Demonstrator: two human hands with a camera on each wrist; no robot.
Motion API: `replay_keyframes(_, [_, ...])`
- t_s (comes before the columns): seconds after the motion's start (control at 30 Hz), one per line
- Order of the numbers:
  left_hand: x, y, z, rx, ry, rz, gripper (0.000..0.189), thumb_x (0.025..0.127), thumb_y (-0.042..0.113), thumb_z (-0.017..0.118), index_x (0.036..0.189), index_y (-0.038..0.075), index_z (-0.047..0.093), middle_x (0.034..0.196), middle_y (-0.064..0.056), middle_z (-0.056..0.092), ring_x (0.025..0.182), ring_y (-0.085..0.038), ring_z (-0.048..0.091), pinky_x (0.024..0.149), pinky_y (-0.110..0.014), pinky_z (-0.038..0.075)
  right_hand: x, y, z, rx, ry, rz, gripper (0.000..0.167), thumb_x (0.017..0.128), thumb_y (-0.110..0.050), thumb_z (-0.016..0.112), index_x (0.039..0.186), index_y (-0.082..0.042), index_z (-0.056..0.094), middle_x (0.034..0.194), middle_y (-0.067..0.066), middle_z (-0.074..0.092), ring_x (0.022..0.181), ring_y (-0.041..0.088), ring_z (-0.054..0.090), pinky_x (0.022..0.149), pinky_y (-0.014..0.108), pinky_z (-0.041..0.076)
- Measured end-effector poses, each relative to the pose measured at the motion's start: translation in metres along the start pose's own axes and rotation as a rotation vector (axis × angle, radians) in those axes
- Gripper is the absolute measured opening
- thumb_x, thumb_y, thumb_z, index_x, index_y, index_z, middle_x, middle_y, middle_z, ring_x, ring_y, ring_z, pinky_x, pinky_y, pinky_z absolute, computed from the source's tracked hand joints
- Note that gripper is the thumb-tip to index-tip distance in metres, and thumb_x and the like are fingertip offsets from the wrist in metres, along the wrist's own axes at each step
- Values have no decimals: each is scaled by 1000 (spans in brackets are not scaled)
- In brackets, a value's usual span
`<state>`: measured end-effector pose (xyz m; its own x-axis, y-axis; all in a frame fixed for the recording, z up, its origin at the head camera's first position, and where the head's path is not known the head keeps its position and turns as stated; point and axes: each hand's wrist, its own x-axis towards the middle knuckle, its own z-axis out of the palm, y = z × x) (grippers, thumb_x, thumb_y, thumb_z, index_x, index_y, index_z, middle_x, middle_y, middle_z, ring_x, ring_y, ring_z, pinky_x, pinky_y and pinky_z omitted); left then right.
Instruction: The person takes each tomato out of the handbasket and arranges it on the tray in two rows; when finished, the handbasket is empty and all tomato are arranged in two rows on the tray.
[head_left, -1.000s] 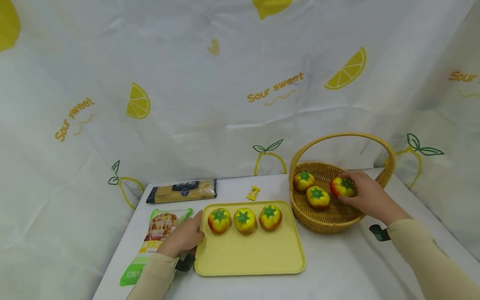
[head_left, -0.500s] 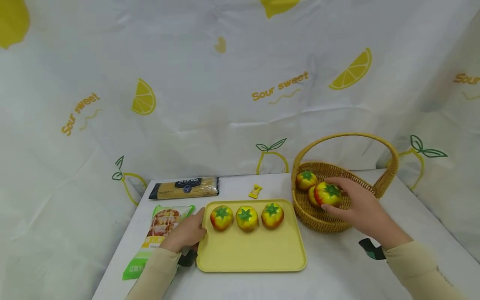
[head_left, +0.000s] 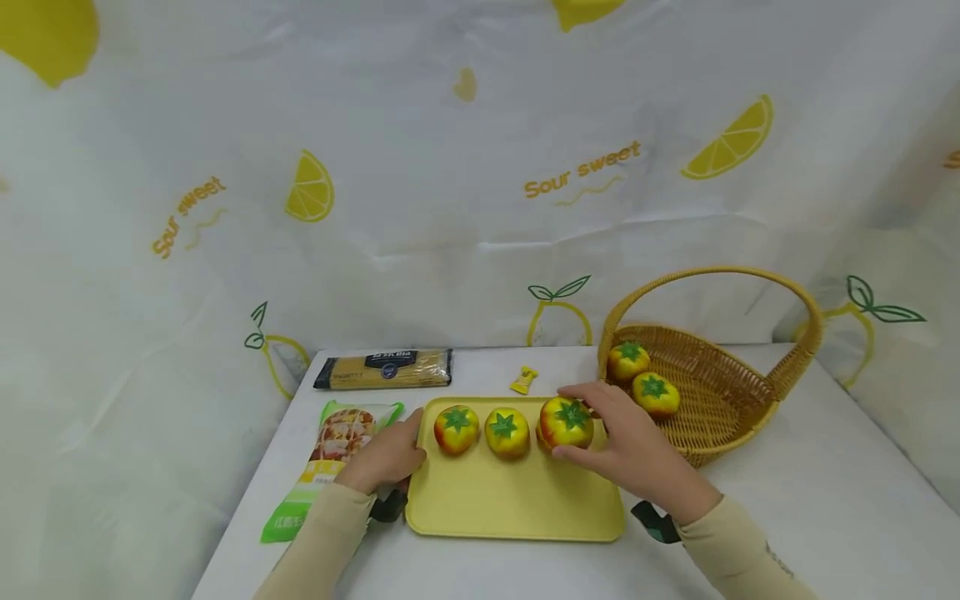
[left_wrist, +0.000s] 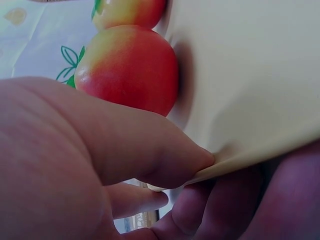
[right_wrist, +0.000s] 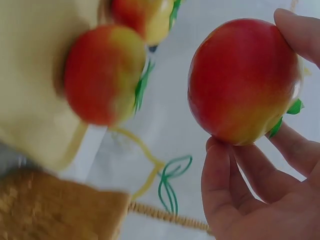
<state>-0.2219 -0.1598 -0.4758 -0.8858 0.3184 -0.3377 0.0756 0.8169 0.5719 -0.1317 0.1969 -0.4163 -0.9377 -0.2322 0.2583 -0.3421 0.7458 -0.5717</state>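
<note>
The tomato (head_left: pixel 567 422) in our right hand (head_left: pixel 637 454) is held above the right end of the yellow tray (head_left: pixel 517 504). Our fingers curl round it from the far and near sides, leaving its green top facing up. From the right wrist, the same tomato (right_wrist: pixel 243 80) sits between our fingertips (right_wrist: pixel 295 30) and thumb, clear of the tray surface, so we judge it is not set down yet. It comes in beside a third tomato, almost hidden behind it, at the right end of the row along the far edge of the tray, where the left tomato (head_left: pixel 456 427) and the middle tomato (head_left: pixel 506 432) also stand upright, close but apart.

Our left hand (head_left: pixel 386 457) pinches the left rim of the tray; the left wrist view shows the thumb (left_wrist: pixel 150 145) pressed on top of the rim and fingers tucked beneath, which we take as steadying the tray.

To the right, the wicker basket (head_left: pixel 738 400) leans tilted toward us, with two more tomatoes (head_left: pixel 643 379) inside at its left part. A snack bag (head_left: pixel 330 458) lies left of the tray under our left wrist, a spaghetti pack (head_left: pixel 386 369) lies at the far side, and a small yellow candy (head_left: pixel 525 380) rests between the pack and the basket on the white table (head_left: pixel 810 500).
</note>
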Motion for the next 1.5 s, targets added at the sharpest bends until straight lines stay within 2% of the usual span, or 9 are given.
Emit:
replay_keyframes(0.27, [3, 0, 0, -4, -1, 27, 75, 103, 11, 59, 171, 4, 27, 86, -8, 65, 49, -20, 62, 47, -31, 53, 11, -33, 41, 42, -72, -24, 69, 86, -45, 91, 146, -27, 61, 146, -8, 60, 138, 20, 57, 114, 51, 54])
replay_keyframes(0.47, [2, -1, -1, -14, -2, 53, 71, 102, 8, 58, 168, 5, 32, 87, -9, 65, 51, -21, 63, 48, -33, 55, 21, -52, 73, 48, -136, -68, 63, 88, -42, 90, 143, -24, 64, 141, -5, 62, 133, 19, 58, 113, 52, 54])
replay_keyframes(0.73, [3, -1, -2, -23, -9, 87, 52, 103, 6, 57, 153, 7, 46, 90, -10, 67, 53, -21, 65, 49, -34, 57, 27, -64, 109, -10, -219, -90, 66, 88, -46, 89, 145, -23, 64, 139, -4, 63, 126, 16, 59, 109, 45, 57])
replay_keyframes(0.9, [2, 0, -2, -35, -6, 88, 61, 102, 5, 58, 160, 5, 41, 102, -15, 70, 53, -22, 65, 47, -32, 56, 27, -68, 121, 1, -263, -99, 65, 89, -47, 87, 145, -23, 64, 135, -6, 63, 125, 14, 58, 110, 44, 56])
replay_keyframes(1.07, [2, 0, -1, -34, -2, 97, 65, 101, 4, 58, 163, 4, 38, 103, -17, 70, 50, -21, 64, 45, -31, 55, 27, -67, 128, -9, -267, -115, 65, 88, -44, 89, 144, -21, 64, 135, -5, 64, 126, 16, 59, 110, 45, 56])
replay_keyframes(1.3, [2, 1, -1, -50, -6, 75, 73, 102, 6, 58, 169, 3, 30, 108, -19, 70, 50, -21, 63, 45, -31, 55, 27, -65, 129, -14, -270, -108, 66, 87, -44, 90, 143, -21, 65, 136, -4, 65, 125, 15, 60, 110, 44, 56])
replay_keyframes(1.5, [3, 0, -1, -37, -1, 58, 74, 103, 6, 58, 170, 4, 28, 118, -23, 70, 49, -21, 63, 46, -33, 55, 27, -67, 130, -5, -281, -100, 66, 88, -47, 89, 144, -22, 64, 137, -5, 65, 126, 15, 60, 111, 46, 56])
